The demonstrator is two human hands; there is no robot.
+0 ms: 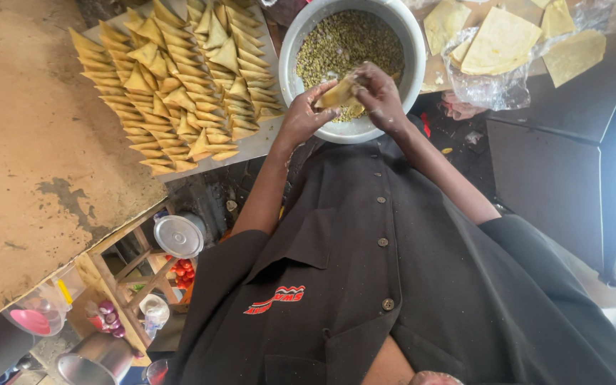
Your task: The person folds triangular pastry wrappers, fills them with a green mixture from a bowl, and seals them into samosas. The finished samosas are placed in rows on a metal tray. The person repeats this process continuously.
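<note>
Both hands, left hand (301,117) and right hand (381,96), pinch the pastry cone (338,93) directly over the filling bowl's (290,50) near rim.

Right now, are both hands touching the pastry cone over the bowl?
Touching. The head view shows the left hand and right hand gripping the pastry cone above the bowl.

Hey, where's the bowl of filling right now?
In the head view, the pale round bowl sits top centre, just beyond both hands, between the tray of folded triangles and the flat pastry sheets.
</note>
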